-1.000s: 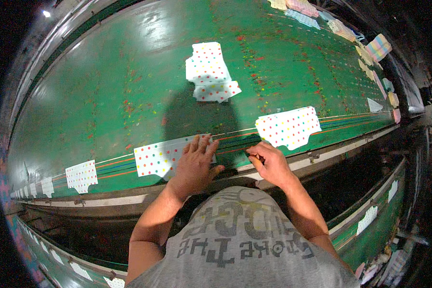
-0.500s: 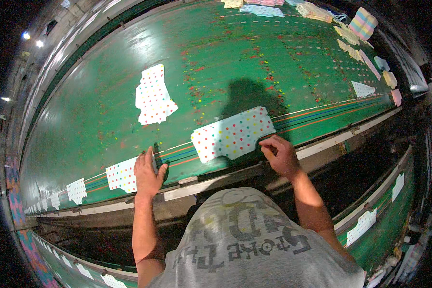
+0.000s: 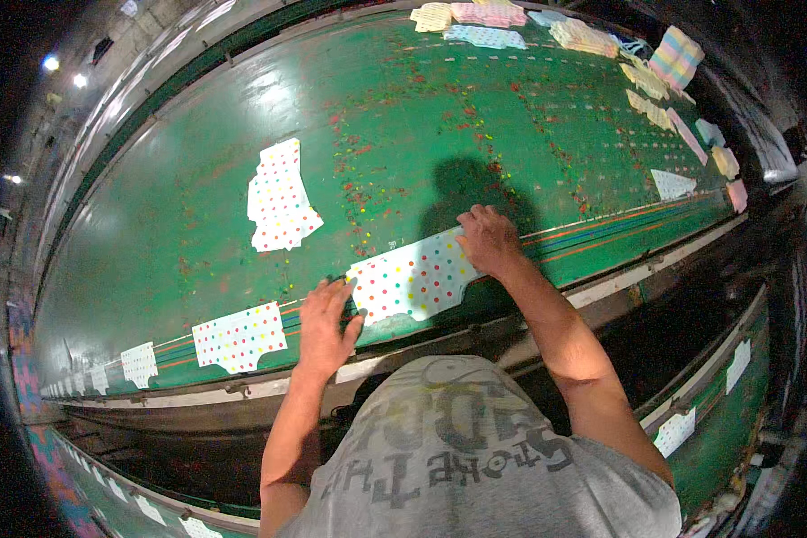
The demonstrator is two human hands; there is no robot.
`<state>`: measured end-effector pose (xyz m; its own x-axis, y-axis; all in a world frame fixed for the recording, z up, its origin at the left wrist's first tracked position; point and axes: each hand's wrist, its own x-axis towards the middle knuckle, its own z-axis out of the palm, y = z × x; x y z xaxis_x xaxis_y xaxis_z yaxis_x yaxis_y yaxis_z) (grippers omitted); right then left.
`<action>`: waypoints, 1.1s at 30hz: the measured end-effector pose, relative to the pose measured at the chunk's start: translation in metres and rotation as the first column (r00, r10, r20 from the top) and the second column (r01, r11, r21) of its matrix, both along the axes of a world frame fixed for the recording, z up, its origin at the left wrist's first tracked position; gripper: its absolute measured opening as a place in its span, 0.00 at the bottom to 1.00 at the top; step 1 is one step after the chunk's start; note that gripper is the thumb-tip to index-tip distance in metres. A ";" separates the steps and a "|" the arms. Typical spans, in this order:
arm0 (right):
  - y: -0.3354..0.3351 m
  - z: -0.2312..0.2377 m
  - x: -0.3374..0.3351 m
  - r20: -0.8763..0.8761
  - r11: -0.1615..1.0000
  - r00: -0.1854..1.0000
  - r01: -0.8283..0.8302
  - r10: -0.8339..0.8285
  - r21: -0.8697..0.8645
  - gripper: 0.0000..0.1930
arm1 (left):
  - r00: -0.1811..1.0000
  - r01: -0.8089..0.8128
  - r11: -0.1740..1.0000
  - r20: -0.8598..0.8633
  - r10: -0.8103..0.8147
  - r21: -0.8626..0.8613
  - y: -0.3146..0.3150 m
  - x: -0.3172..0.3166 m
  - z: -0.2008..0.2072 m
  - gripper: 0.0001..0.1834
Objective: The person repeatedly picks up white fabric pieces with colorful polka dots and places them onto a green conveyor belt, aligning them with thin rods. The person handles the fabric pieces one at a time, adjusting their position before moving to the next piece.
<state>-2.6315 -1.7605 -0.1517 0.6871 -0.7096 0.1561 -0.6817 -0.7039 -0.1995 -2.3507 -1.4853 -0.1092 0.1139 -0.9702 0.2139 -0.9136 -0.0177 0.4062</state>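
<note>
A white fabric piece with coloured dots [image 3: 412, 280] lies flat on the green table, across the striped lines near its front edge. My right hand [image 3: 493, 244] is at its upper right corner, fingers bent and close together on the cloth. At its left edge rests my left hand [image 3: 325, 327], fingers stretched out and thumb apart, holding nothing. Another dotted piece [image 3: 239, 336] lies flat to the left of that hand. Farther up the table is a small stack of dotted pieces [image 3: 281, 197], slightly fanned. My head's shadow falls over part of the middle piece.
More white pieces [image 3: 139, 365] run along the front edge to the left. A single white piece [image 3: 672, 185] lies at the right. Folded yellow, pink and blue cloths [image 3: 583, 38] are piled along the far right edge. A second green table [image 3: 735, 421] stands behind me at lower right.
My left hand has moved right, off the neighbouring piece, to the middle piece's left edge. My right hand went up from its lower right to its upper right corner. The middle piece sits slightly lower.
</note>
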 end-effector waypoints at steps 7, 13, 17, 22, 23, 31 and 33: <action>-0.020 0.012 0.001 -0.201 0.989 0.969 -0.146 0.146 0.019 0.14 | 0.979 0.151 0.982 -0.118 -0.164 -0.112 -0.056 -0.018 -0.032 0.31; -0.026 0.022 0.000 -0.134 0.979 0.970 -0.195 0.202 0.064 0.13 | 0.969 0.129 0.978 -0.188 -0.159 -0.162 -0.072 -0.008 -0.053 0.27; -0.027 0.028 -0.001 -0.039 0.952 0.991 -0.113 0.129 0.283 0.15 | 0.961 0.087 0.983 -0.246 -0.126 -0.160 -0.074 -0.005 -0.061 0.24; -0.018 0.038 -0.001 -0.048 0.894 0.996 -0.042 0.070 0.447 0.11 | 0.942 0.091 0.986 -0.308 -0.131 -0.140 -0.075 0.001 -0.064 0.26; -0.009 0.041 -0.001 0.046 0.867 0.995 -0.101 0.090 0.487 0.11 | 0.912 0.050 0.991 -0.399 -0.096 -0.124 -0.075 0.001 -0.062 0.27; 0.050 0.095 -0.016 0.381 0.631 0.916 -0.370 0.126 0.682 0.11 | 0.978 0.074 0.992 -0.189 -0.093 -0.104 -0.087 -0.008 -0.011 0.30; 0.042 0.110 -0.033 0.403 0.619 0.914 -0.342 0.044 0.707 0.11 | 0.956 0.159 0.987 -0.243 -0.163 -0.039 -0.092 0.000 -0.001 0.23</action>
<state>-2.6648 -1.7186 -0.0422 0.8365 -0.5314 -0.1338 -0.3386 -0.3094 -0.8886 -2.3508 -1.5776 -0.1098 0.0077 -0.9760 0.2176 -0.7764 0.1313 0.6164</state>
